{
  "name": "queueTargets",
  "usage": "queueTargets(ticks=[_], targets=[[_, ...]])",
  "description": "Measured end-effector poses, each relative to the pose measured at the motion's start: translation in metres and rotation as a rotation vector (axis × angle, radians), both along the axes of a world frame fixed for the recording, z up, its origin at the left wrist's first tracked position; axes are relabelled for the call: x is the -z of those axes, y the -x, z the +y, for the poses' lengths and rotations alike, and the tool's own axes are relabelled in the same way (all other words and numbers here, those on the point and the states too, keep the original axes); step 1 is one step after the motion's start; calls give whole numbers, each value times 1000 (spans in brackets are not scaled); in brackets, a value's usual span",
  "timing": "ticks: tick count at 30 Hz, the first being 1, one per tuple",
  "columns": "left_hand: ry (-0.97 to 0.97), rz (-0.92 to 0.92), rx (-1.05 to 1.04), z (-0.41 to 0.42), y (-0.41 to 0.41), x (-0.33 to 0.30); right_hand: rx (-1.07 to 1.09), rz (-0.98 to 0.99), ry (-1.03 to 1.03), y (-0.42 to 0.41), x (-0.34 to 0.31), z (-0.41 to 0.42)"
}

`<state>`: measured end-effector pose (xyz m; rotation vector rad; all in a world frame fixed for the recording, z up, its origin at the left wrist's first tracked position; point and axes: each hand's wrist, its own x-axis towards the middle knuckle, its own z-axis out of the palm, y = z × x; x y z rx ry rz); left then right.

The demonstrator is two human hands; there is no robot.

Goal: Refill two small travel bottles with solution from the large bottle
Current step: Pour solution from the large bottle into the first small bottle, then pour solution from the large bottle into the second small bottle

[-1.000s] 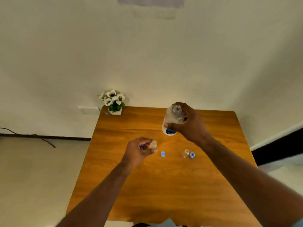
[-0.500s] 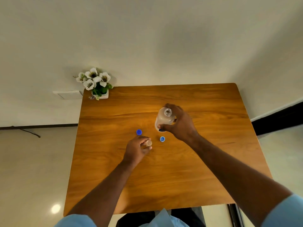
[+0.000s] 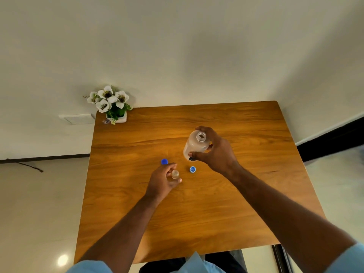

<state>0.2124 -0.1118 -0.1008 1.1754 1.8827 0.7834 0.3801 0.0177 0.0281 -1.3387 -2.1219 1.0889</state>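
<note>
My right hand (image 3: 217,152) grips the large clear bottle (image 3: 195,146), which is uncapped and stands about upright near the middle of the wooden table (image 3: 197,213). My left hand (image 3: 162,180) holds a small clear travel bottle (image 3: 175,174) between thumb and fingers, its open mouth facing up, just left of and below the large bottle. A dark blue cap (image 3: 164,161) lies on the table by my left fingertips. A light blue cap (image 3: 192,169) lies between my two hands. The second small bottle is not visible.
A white pot of white flowers (image 3: 112,104) stands at the table's far left corner against the wall. The table's near edge is at my lap, with floor to the left and right.
The camera has tilted down, so the table sits lower and fuller in view. Both hands keep their bottles. The second small bottle and third cap seen one second ago are out of sight.
</note>
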Motion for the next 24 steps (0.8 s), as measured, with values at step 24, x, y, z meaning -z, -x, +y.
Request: queueTargets(ticks=[24], targets=[[90, 117, 190, 105, -152, -12, 355, 263, 62, -202, -55, 20]])
